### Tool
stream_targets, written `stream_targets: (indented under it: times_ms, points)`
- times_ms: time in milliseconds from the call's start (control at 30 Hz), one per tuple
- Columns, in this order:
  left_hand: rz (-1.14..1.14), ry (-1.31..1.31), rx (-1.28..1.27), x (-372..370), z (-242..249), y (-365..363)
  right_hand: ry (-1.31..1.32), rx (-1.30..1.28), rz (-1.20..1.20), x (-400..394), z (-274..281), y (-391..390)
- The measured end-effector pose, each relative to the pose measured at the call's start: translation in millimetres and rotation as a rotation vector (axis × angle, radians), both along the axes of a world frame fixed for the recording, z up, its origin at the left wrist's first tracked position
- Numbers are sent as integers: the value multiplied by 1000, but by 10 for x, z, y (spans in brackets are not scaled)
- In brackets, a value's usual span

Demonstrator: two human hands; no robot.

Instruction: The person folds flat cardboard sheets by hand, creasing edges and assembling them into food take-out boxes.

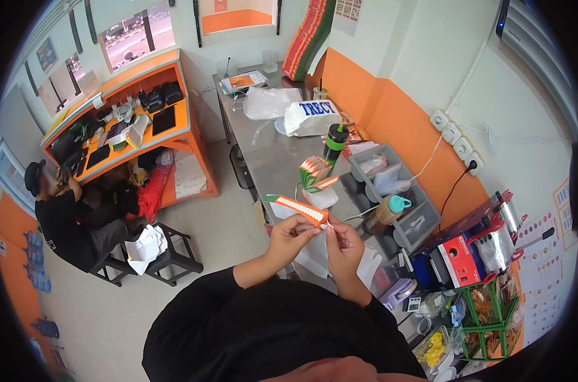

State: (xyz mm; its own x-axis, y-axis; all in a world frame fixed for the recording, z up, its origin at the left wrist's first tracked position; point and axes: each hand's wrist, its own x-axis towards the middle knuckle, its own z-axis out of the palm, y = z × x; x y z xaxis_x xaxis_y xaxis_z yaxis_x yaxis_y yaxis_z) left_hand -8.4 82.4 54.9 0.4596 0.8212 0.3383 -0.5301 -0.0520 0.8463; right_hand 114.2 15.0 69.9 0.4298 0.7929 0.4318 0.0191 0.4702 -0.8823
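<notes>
My left hand (287, 240) pinches an orange-and-white folded paper piece (297, 208) with a green tip, holding it near its right end. At that same end, the fingers of my right hand (345, 245) are closed on the paper's edge, where a small white bit shows. Just beyond my hands, a stack of similar orange, white and green folded papers (315, 170) stands on the steel table (263, 149). White paper sheets (367, 264) lie under and beside my right hand.
To the right are a grey divided tray (422, 219), a brown bottle with a turquoise lid (384, 213) and a red-and-blue machine (457, 261). A black-and-green tumbler (334, 143) and a white TRECY pack (312, 118) stand further back. Another person (72, 219) sits at the orange desk (196, 137).
</notes>
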Motion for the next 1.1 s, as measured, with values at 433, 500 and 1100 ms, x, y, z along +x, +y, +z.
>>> stream_targets:
  times_ms: [433,500,1100]
  points:
    - [19,64,-16,-59,-35,48,-318,40,-123,-61,34,10]
    - [76,167,79,-65,-53,59,-263,24,-138,-86,57,7]
    - [1,64,-27,-48,26,60,-202,-39,-75,-82,86,-40]
